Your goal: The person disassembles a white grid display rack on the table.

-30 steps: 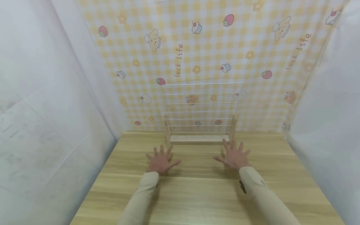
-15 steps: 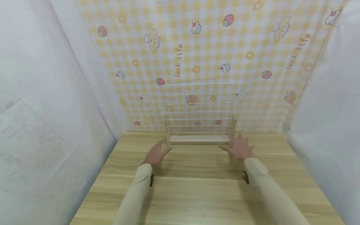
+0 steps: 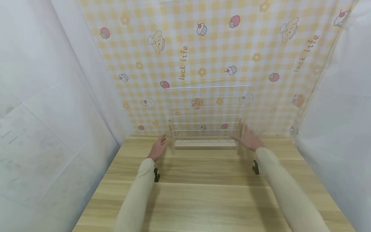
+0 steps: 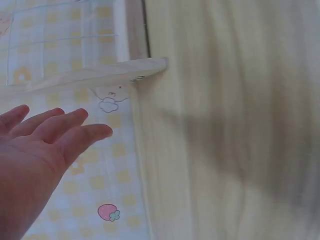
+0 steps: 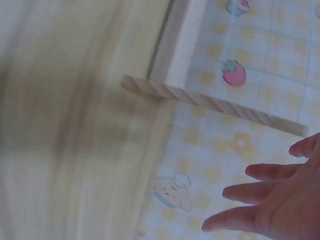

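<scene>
A wire grid rack (image 3: 206,123) of thin white bars stands upright at the back of the table, set in a wooden base (image 3: 205,145) with a wooden side piece at each end. Just outside the left side piece (image 4: 100,74) is my left hand (image 3: 157,148), its fingers reaching forward. In the left wrist view these fingers (image 4: 82,140) are extended beside the wood, with a visible gap. My right hand (image 3: 250,140) is at the right side piece (image 5: 215,104), thumb pointing toward it. The right wrist view shows its fingers (image 5: 250,192) spread, holding nothing.
Behind the rack hangs a yellow checked cloth (image 3: 214,51) printed with strawberries and cupcakes. White sheets (image 3: 52,112) wall in the left and right sides. The wood-grain table (image 3: 203,203) extends toward me in front of the rack.
Both hands have moved forward from above the table, outward and up to the two ends of the rack. Their wide finger spread has narrowed. The rack stands where it was.
</scene>
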A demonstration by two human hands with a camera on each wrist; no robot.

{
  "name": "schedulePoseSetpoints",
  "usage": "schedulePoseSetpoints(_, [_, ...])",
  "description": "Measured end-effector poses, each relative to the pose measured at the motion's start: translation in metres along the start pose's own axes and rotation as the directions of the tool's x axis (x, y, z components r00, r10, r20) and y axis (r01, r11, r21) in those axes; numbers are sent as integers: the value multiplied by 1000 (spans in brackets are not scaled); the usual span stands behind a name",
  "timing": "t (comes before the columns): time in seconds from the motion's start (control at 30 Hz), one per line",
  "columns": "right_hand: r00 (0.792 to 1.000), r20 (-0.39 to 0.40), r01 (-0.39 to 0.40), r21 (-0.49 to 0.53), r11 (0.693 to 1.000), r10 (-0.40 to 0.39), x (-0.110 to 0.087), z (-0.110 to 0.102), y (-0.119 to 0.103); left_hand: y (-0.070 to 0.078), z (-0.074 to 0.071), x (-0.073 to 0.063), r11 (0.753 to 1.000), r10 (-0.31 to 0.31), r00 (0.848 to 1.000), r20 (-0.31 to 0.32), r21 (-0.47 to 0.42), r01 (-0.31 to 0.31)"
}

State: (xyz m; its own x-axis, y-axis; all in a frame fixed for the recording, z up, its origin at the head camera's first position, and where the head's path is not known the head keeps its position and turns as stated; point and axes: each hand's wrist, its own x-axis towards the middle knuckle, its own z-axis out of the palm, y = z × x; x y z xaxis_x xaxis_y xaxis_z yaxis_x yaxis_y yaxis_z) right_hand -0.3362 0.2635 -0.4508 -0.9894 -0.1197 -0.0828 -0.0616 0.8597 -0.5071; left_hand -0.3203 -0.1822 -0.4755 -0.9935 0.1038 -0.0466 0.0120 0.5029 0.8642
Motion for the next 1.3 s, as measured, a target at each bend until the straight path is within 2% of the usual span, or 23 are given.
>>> schedulePoseSetpoints(0.13, [999, -4, 32, 17, 999, -32, 5, -20, -7, 12, -6, 11, 1000, -3, 1000, -6, -27, 2])
schedulePoseSetpoints(0.3, [998, -23, 60, 7, 998, -60, 14, -34, -8, 28, -13, 23, 998, -3, 999, -34, -60, 1])
schedulePoseSetpoints(0.53, [999, 15, 47, 28, 998, -48, 11, -42, -18, 43, -14, 31, 998, 33, 998, -56, -58, -37])
schedulePoseSetpoints(0.7, [998, 31, 55, 73, 996, -58, 9, -42, -27, 50, -13, 38, 996, 63, 997, -47, -53, -65])
schedulePoseSetpoints(0.83, [997, 41, 57, 106, 993, -62, 10, -40, -29, 52, -13, 39, 996, 78, 996, -39, -49, -80])
schedulePoseSetpoints(1.07, [997, 64, 29, 122, 992, -37, 8, -37, -32, 53, -11, 37, 996, 38, 998, -48, -84, -42])
schedulePoseSetpoints(1.3, [996, 92, 0, 164, 987, -16, 3, -38, -34, 56, -12, 31, 999, 44, 995, -91, -23, -46])
